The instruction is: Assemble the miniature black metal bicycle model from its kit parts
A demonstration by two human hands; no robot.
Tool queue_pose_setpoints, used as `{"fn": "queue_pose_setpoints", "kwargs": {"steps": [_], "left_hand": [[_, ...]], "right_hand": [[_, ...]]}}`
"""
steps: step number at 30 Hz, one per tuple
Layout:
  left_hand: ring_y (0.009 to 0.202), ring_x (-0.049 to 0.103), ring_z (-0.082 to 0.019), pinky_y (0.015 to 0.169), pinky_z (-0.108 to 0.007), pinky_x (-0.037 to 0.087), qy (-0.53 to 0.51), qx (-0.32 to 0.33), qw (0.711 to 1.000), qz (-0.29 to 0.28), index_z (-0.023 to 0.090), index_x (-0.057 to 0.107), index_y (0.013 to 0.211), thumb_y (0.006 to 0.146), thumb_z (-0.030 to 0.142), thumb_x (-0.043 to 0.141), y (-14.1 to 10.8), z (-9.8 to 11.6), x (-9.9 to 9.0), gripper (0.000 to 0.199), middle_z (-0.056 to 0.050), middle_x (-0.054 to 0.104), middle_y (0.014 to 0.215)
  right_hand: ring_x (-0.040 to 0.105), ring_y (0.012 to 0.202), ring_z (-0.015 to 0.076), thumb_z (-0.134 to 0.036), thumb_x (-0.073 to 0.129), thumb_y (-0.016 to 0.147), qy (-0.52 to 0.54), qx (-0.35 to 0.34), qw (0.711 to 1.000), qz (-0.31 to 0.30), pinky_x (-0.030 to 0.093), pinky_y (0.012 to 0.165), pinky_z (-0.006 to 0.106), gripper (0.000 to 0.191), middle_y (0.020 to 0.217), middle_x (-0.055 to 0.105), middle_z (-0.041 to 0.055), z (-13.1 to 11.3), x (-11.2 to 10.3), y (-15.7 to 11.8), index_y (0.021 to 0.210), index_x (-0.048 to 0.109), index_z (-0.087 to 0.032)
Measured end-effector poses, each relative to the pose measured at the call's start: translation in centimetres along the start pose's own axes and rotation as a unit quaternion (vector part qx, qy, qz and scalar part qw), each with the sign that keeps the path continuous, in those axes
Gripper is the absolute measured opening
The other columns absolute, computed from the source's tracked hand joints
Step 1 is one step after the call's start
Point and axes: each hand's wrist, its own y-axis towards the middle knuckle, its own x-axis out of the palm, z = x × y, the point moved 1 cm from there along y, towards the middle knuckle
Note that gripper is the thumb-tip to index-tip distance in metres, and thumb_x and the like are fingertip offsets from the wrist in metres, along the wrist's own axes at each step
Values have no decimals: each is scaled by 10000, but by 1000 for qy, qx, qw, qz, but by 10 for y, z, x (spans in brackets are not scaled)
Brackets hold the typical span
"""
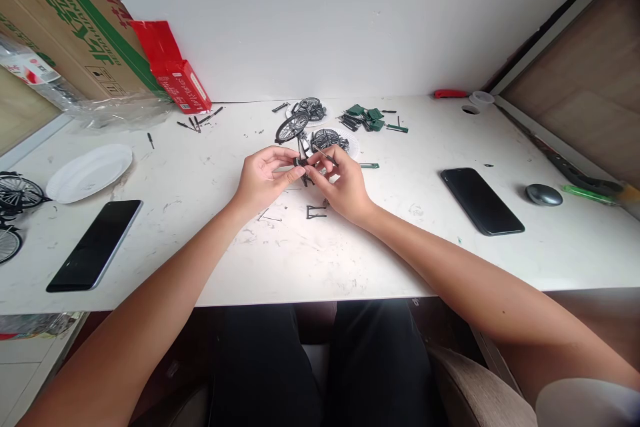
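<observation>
Between my two hands, above the middle of the white table, is a small black model bicycle part with one spoked wheel [293, 127] at its upper end. My left hand [264, 179] pinches its dark frame from the left. On the right, my right hand [345, 185] has its fingertips closed at the same frame, and a thin dark tool sticks out between its fingers. What exactly the fingertips touch is too small to tell. Just behind the hands, black wheels [330, 139] lie on a paper plate [354, 144]. A small black forked part [316, 212] rests below my right hand.
Two phones [95, 245] [482, 201] lie left and right. More black parts [309, 109] and green pieces [367, 116] sit at the back. A white plate [90, 173], model bicycles [17, 197] and a red box [183, 83] are on the left; a dark round object [543, 194] is right.
</observation>
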Motion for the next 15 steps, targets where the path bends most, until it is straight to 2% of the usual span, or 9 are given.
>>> {"fn": "queue_pose_setpoints", "kwargs": {"steps": [4,8,12,15], "left_hand": [[1123,744,-250,936,-370,668,16,-3,1000,9,182,765,1077,748,374,976,0,-1,0,435,-120,771,1154],[1146,738,-247,986,-398,665,23,6,1000,12,187,748,1083,742,357,975,-1,-2,1,444,-102,764,1157],[1148,741,-250,1015,-438,666,24,15,1000,11,190,754,1079,752,384,973,-2,-3,2,440,-97,769,1153],[1153,746,-261,999,-448,677,24,21,999,19,184,770,1069,747,385,980,-2,-3,2,433,-102,779,1140]], "right_hand": [[664,953,207,-421,747,994,-1,17,1000,-2,546,701,369,354,1053,740,48,2,-1,1,858,459,-266],[701,960,213,-391,741,991,7,28,1000,-3,532,718,378,397,1057,777,47,5,-1,1,833,397,-270],[742,987,228,-362,717,1002,27,38,999,-7,512,717,373,365,1017,785,39,8,-2,2,846,399,-271],[753,985,234,-408,741,989,31,52,998,-6,510,716,372,396,998,786,35,9,-2,2,848,397,-273]]}}
